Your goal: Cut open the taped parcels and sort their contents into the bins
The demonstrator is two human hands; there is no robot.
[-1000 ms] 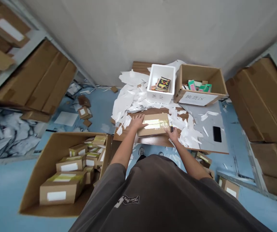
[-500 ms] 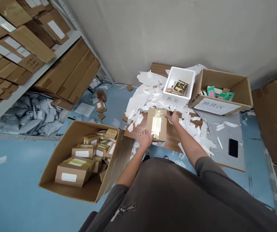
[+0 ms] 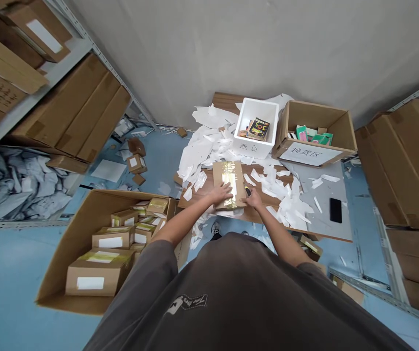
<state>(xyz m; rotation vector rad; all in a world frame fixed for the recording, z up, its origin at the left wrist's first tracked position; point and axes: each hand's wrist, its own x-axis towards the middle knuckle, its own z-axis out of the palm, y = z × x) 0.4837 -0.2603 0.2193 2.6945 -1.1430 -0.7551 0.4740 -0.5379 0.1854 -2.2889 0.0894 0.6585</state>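
A taped cardboard box (image 3: 235, 170) with a white label lies on the wood-topped table (image 3: 268, 192) in front of me. Spread over its left part, my left hand (image 3: 222, 193) presses down with the fingers stretched out. My right hand (image 3: 253, 199) is closed around a utility knife (image 3: 248, 191) with a black and yellow body, at the box's right edge. Whether the blade is out is too small to tell. Torn white paper scraps (image 3: 209, 141) lie around the box.
Behind the box stand a white foam box (image 3: 255, 148) holding small booklets and a labelled carton (image 3: 313, 155) with green packets. A phone (image 3: 335, 210) rests on the table's right. At left, a large open carton (image 3: 53, 273) holds several parcels, beside a shelf (image 3: 73, 53).
My left hand has moved from the box's lower left corner up onto its top. My right hand, with the knife, has come down along the right edge. The view has shifted right.
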